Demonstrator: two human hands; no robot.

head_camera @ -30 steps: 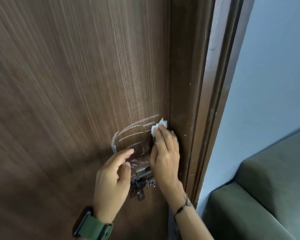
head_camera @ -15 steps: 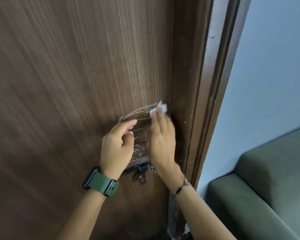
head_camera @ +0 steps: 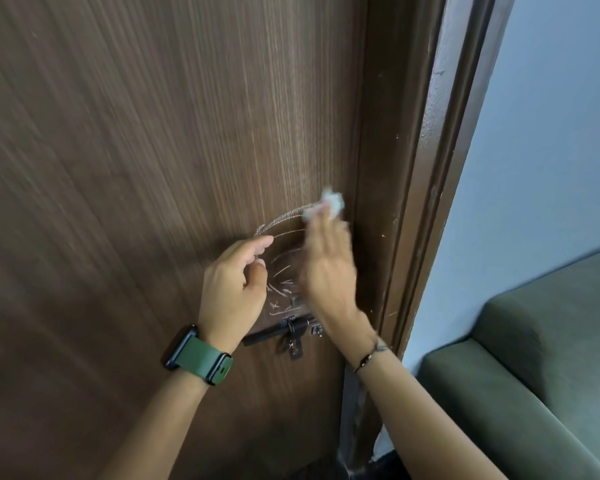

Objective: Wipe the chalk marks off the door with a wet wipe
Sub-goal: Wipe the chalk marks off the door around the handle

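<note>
White chalk marks [head_camera: 284,223] in curved lines and short scratches, low and just right of the middle of the frame, on the big brown wooden door [head_camera: 153,150]. Small crumpled white wet wipe [head_camera: 331,202] at the right end of the top curved line, pressed on the door under the fingertips of the blurry right hand [head_camera: 326,268]. Fingers flat over the wipe, holding it against the wood. Left hand [head_camera: 232,282] just left of the marks, loosely curled and holding nothing, pointer finger stretched toward the curved lines. Green watch band [head_camera: 201,362] on the left wrist, thin dark bracelet [head_camera: 368,356] on the right wrist. Dark metal door latch [head_camera: 288,332] right below the marks, between the two wrists. Dark brown door frame [head_camera: 430,168] along the right side of the door. Pale blue wall [head_camera: 551,133] at upper right, soft green sofa [head_camera: 534,358] at lower right.
</note>
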